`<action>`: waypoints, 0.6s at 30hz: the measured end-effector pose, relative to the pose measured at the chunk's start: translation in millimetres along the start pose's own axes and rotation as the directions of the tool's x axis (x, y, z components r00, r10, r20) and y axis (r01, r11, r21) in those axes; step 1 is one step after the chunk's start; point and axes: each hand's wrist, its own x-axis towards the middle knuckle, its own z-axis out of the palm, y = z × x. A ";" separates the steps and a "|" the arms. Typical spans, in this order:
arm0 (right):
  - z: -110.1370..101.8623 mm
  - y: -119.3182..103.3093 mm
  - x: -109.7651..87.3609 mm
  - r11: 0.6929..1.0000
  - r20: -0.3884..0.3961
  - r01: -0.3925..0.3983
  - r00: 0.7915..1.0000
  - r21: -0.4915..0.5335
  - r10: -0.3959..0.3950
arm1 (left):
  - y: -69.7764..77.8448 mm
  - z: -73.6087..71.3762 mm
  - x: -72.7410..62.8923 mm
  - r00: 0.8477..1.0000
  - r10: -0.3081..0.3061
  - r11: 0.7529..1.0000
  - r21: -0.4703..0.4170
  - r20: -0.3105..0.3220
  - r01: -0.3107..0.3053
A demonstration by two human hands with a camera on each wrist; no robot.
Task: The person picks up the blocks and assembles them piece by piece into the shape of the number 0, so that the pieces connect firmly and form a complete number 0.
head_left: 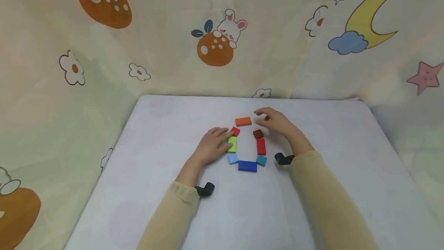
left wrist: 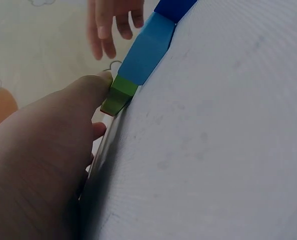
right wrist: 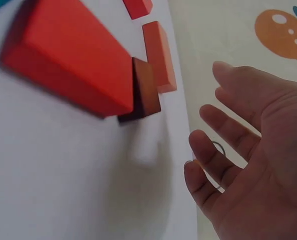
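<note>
Colored blocks lie in a ring on the white table. My left hand [head_left: 212, 146] is at its left side, fingertips at the small red block [head_left: 235, 131] and thumb at the lime-green block [head_left: 232, 145]; in the left wrist view the thumb meets the green block [left wrist: 119, 95]. My right hand [head_left: 274, 122] is raised beyond the brown block [head_left: 258, 134], right of the orange block [head_left: 243, 121], with loosely bent fingers and nothing in them. Below the brown block lies a longer red block [head_left: 261, 146]. A light-blue block [head_left: 233, 159], dark-blue block [head_left: 248, 166] and teal block [head_left: 261, 160] form the near end.
The white tabletop [head_left: 156, 211] reaches back to a patterned cloth backdrop [head_left: 173, 41] with rabbits, flowers and a moon. A dark camera mount sits at each wrist, the left mount [head_left: 205, 189] and the right mount [head_left: 283, 159], close over the table.
</note>
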 end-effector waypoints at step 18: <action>21.4 -20.0 47.0 0.995 0.114 -0.039 0.992 -0.090 0.049 | 2.2 -0.9 -0.4 1.000 -0.029 1.000 -0.002 0.010 0.029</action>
